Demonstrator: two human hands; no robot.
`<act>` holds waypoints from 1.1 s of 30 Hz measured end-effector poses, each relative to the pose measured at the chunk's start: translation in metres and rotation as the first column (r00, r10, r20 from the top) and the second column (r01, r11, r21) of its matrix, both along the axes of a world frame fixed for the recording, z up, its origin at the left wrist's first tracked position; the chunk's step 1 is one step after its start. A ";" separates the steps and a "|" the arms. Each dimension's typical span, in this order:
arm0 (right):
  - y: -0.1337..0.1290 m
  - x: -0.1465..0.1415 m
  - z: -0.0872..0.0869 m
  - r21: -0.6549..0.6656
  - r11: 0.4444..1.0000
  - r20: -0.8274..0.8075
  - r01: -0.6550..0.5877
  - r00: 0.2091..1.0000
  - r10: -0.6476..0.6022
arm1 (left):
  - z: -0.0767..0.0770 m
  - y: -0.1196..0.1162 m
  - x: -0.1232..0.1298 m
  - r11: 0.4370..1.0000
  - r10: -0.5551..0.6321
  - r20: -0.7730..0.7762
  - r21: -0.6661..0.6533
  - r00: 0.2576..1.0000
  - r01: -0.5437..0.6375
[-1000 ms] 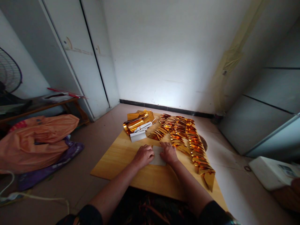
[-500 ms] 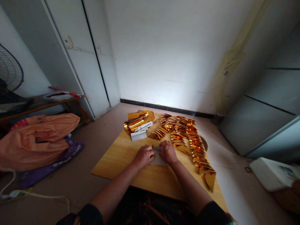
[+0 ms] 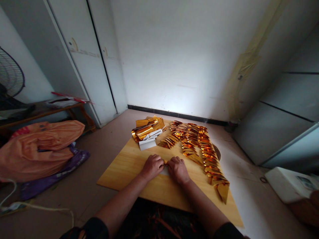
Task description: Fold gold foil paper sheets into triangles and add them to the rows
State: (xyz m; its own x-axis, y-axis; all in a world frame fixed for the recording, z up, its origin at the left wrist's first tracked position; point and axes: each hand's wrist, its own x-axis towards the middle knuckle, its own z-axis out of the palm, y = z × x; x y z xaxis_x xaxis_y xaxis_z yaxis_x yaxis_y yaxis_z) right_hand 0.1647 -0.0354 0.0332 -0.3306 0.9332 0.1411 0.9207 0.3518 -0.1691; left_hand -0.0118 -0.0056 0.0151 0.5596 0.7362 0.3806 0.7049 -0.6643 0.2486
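On the wooden board, my left hand [image 3: 154,166] and my right hand [image 3: 177,168] are side by side, both with curled fingers pinching a small sheet of paper [image 3: 164,171] between them. The sheet is pale, with a bit of gold at its far edge; the fingers cover most of it. Beyond my hands lie a stack of white papers [image 3: 147,144] and curled gold foil sheets [image 3: 146,130]. Rows of folded gold foil pieces [image 3: 209,156] stand to the right of my right hand.
The wooden board [image 3: 119,169] has its near edge close to my body. Orange bags [image 3: 50,142] and a cable [image 3: 47,208] lie on the floor at left. A white box [image 3: 290,184] sits at right, and a fan [image 3: 11,71] stands far left.
The near part of the pale sheet has drawn up toward my fingers, so less of it shows. My right hand has shifted slightly toward me.
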 end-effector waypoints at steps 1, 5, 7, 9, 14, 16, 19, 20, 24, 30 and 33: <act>-0.001 0.000 -0.001 0.005 1.000 0.000 -0.002 1.000 0.002 | 0.001 -0.001 0.000 1.000 0.012 -0.006 0.010 1.000 -0.012; -0.003 0.001 -0.002 0.017 1.000 0.003 -0.010 1.000 0.010 | 0.006 -0.004 0.001 0.998 0.055 -0.017 0.031 0.998 -0.054; -0.003 0.001 0.000 0.017 1.000 0.005 -0.012 1.000 0.012 | 0.007 -0.005 0.002 0.999 0.017 -0.004 0.043 1.000 -0.017; -0.004 0.000 0.001 0.018 1.000 0.009 -0.014 1.000 0.014 | 0.007 -0.005 0.002 0.997 -0.044 -0.005 0.055 0.999 0.044; -0.009 0.002 0.001 0.026 0.999 0.019 -0.020 1.000 0.020 | 0.003 -0.004 0.001 0.996 -0.078 -0.064 0.031 0.995 0.080; -0.012 0.006 -0.001 0.043 0.999 0.020 -0.029 0.999 0.028 | 0.003 -0.004 0.000 0.997 -0.072 -0.073 0.028 0.995 0.074; -0.017 0.015 -0.003 0.067 0.997 0.005 -0.040 0.999 0.040 | 0.006 -0.005 -0.001 0.997 -0.074 -0.066 0.028 0.995 0.076; -0.019 0.018 -0.004 0.071 0.997 -0.005 -0.038 0.999 0.039 | 0.007 -0.005 -0.001 0.996 -0.078 -0.062 0.025 0.995 0.080; -0.025 0.028 -0.004 0.068 0.998 -0.040 -0.018 0.999 0.021 | 0.007 -0.006 -0.001 0.996 -0.087 -0.060 0.014 0.994 0.088; -0.029 0.034 0.005 0.033 0.997 -0.106 -0.064 0.992 0.067 | 0.007 -0.008 -0.001 0.995 -0.095 -0.070 -0.002 0.993 0.095; -0.032 0.040 0.009 0.007 0.993 -0.104 -0.120 0.987 0.121 | 0.011 -0.011 -0.004 0.995 -0.102 -0.080 -0.028 0.992 0.100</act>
State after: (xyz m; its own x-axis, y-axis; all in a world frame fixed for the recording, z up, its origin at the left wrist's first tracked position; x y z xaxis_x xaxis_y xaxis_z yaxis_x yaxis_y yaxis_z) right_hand 0.2049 -0.0675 0.0418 -0.4241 0.8873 0.1813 0.8490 0.4592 -0.2612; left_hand -0.0155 -0.0162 0.0258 0.6601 0.6826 0.3136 0.6529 -0.7278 0.2098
